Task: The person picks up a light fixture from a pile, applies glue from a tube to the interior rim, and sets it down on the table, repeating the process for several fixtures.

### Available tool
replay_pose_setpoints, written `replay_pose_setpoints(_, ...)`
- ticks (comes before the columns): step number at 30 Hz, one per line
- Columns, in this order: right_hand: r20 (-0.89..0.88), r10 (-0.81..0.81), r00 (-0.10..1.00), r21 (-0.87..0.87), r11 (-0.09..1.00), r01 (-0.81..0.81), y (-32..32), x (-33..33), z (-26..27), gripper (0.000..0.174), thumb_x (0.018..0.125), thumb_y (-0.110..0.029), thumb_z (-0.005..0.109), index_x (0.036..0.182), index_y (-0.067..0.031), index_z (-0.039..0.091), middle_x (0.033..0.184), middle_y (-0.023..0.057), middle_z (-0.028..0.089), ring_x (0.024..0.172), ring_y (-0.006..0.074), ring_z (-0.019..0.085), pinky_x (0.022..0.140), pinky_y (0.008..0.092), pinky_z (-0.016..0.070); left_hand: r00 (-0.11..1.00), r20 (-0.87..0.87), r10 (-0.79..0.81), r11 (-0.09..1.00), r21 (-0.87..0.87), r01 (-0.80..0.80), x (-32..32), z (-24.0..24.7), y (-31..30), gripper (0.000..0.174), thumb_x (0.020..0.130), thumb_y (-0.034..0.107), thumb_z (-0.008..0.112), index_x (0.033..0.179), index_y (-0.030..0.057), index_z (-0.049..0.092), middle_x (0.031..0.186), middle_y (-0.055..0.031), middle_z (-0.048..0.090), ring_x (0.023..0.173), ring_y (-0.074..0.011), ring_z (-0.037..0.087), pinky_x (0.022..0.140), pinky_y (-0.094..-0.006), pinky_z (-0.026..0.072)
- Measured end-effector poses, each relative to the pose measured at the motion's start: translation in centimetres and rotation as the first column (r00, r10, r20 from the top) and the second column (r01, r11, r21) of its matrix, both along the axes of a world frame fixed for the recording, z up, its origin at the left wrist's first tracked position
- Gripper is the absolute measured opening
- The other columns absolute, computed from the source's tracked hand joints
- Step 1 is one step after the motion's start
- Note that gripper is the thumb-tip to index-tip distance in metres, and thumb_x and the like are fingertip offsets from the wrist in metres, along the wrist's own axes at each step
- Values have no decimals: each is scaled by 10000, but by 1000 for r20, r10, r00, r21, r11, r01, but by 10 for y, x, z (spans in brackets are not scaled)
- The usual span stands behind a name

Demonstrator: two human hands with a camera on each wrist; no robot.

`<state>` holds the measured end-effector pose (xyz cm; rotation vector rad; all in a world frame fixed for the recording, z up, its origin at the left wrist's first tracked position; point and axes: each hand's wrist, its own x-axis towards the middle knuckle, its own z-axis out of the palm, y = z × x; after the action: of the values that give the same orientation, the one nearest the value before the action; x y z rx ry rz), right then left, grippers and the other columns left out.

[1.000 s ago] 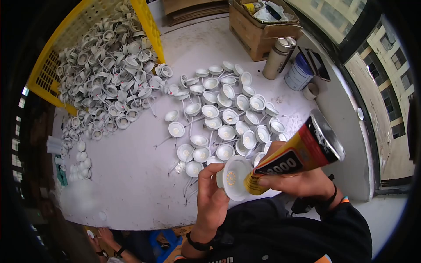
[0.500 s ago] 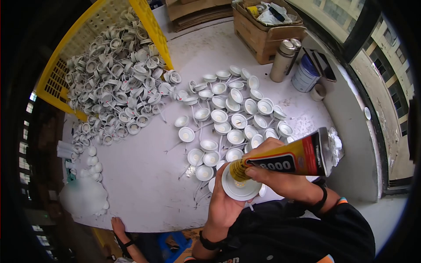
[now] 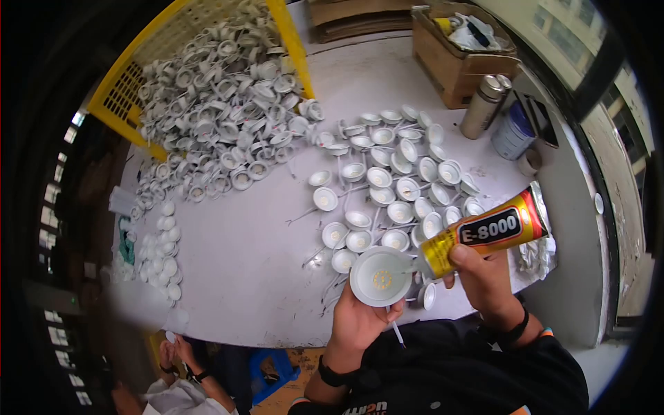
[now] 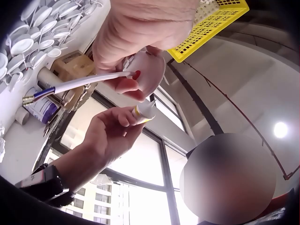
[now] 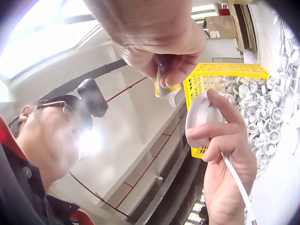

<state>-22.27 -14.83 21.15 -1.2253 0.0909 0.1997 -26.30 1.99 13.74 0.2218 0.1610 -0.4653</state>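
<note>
My left hand [image 3: 354,325] holds a white LED downlight [image 3: 363,283] by its rim and back, with the bowl facing up. Yellow LED dots [image 3: 382,279] ring the middle of the bowl. From its back hangs a white cable [image 4: 89,80] with bare coloured wire ends. In my right hand [image 3: 487,283] is a yellow, black and red E-8000 glue tube [image 3: 494,228], gripped near its neck with the thumb on top. The tube's pointed nozzle [image 5: 172,101] comes right up to the downlight's right rim in the head view.
Many wired downlights [image 3: 400,211] stand bowl up behind my hands. A yellow crate [image 3: 294,48] spills a heap of fittings [image 3: 221,117] at left. White discs [image 3: 162,256] line the left edge. A cardboard box [image 3: 443,69], flask [image 3: 479,111] and tub [image 3: 513,135] stand at back right.
The glue nozzle has gone round from the downlight's right side, over its far-left rim, and back to the right. The downlight has turned from sideways to bowl up. The head view has shifted left.
</note>
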Motion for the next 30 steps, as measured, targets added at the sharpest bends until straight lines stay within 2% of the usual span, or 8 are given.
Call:
replay_pose_setpoints(6, 83, -74, 994, -160, 983, 86, -27, 0, -50, 290, 789, -204, 497, 1013, -22, 481, 767, 27, 513, 584, 60, 449, 466, 185, 351, 963, -12, 268, 859, 456, -233, -4, -42, 69, 557, 838, 538, 195, 1051, 83, 435, 883, -57, 548, 686, -155, 532, 486, -241, 354)
replay_pose_setpoints(11, 13, -15, 1000, 143, 990, 13, -30, 22, -66, 273, 827, -254, 505, 1024, -67, 481, 802, -26, 488, 601, 43, 417, 501, 167, 339, 815, -152, 560, 244, 970, 13, -13, -143, 167, 457, 805, 451, 409, 1038, 59, 429, 870, -77, 563, 608, -119, 571, 386, -220, 354)
replay_pose_setpoints(16, -38, 23, 999, 195, 981, -15, -24, 29, -69, 304, 827, -256, 506, 1053, -56, 465, 821, -14, 488, 631, 50, 422, 531, 162, 351, 688, 95, 720, -136, 991, 5, -30, -230, 239, 533, 768, 450, 461, 1068, 11, 424, 861, -151, 572, 604, -216, 602, 484, -295, 453)
replay_pose_setpoints(18, -23, 18, 1000, 198, 980, -13, -24, 30, -69, 312, 828, -260, 503, 1059, -54, 460, 822, -12, 488, 640, 51, 423, 541, 159, 352, 683, 90, 725, -243, 961, 131, -31, -257, 258, 482, 773, 407, 472, 1085, 44, 419, 922, -170, 550, 829, -284, 564, 670, -402, 440)
replay_pose_setpoints(22, 19, 38, 999, 304, 952, -42, -21, 29, -65, 312, 846, -259, 467, 1079, -53, 443, 825, -8, 487, 650, 55, 419, 541, 161, 352, 653, -18, 757, -410, 764, 497, -27, -175, 227, 464, 766, 331, 512, 1134, 71, 401, 1065, -165, 472, 983, -283, 464, 777, -425, 385)
replay_pose_setpoints(24, 16, -4, 1000, 321, 947, -2, -24, 29, -61, 311, 853, -259, 454, 1085, -53, 438, 825, -7, 485, 648, 58, 417, 532, 165, 353, 646, 293, 705, -577, 766, 283, -25, -167, 209, 478, 750, 300, 532, 1163, 110, 384, 1160, -162, 398, 1109, -332, 324, 878, -484, 260)
replay_pose_setpoints(26, 129, 429, 894, 414, 796, -442, -43, 34, -68, 292, 865, -251, 427, 1084, -59, 437, 828, -4, 495, 639, 67, 413, 511, 172, 352, 666, 393, 635, -657, 728, 197, -20, -154, 185, 481, 736, 276, 546, 1161, 117, 385, 1176, -161, 383, 1118, -329, 314, 886, -472, 259)
replay_pose_setpoints(30, -122, -86, 989, 428, 895, 131, -26, 0, -50, 281, 847, -278, 454, 1046, -80, 472, 828, -3, 523, 574, 64, 417, 474, 170, 340, 717, 625, 308, -735, 635, -237, -12, -128, 132, 444, 718, 165, 571, 1123, 76, 413, 1153, -165, 408, 1090, -320, 362, 906, -396, 283)
